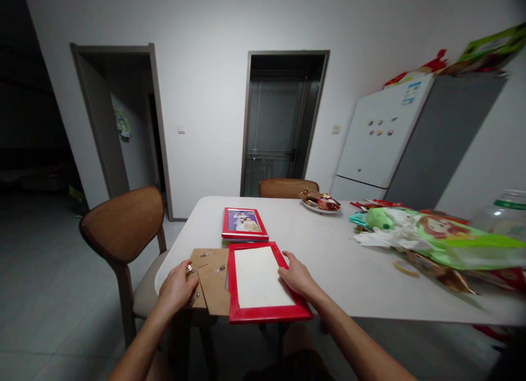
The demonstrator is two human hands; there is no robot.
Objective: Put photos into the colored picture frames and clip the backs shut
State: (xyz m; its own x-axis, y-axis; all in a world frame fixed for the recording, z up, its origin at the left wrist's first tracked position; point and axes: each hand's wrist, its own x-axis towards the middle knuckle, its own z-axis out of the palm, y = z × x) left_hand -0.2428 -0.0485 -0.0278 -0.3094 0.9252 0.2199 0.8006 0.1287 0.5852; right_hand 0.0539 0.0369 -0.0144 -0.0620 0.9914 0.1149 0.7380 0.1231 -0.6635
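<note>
A red picture frame with a white sheet inside it lies at the table's front edge, its near side jutting slightly past. My right hand is closed around its right side, thumb on top. To the left, a brown backing board with metal clips and a folding stand overlaps the frame's left edge. My left hand is closed on the board's left edge; some fingertips are hidden. Just beyond the red frame lies another red frame holding a photo of people, apparently stacked on more frames.
On the right of the white table lie a green plastic bag, crumpled tissue, a tape roll and a large clear jar. A plate of wrapped items stands at the back. Wooden chairs stand left and behind.
</note>
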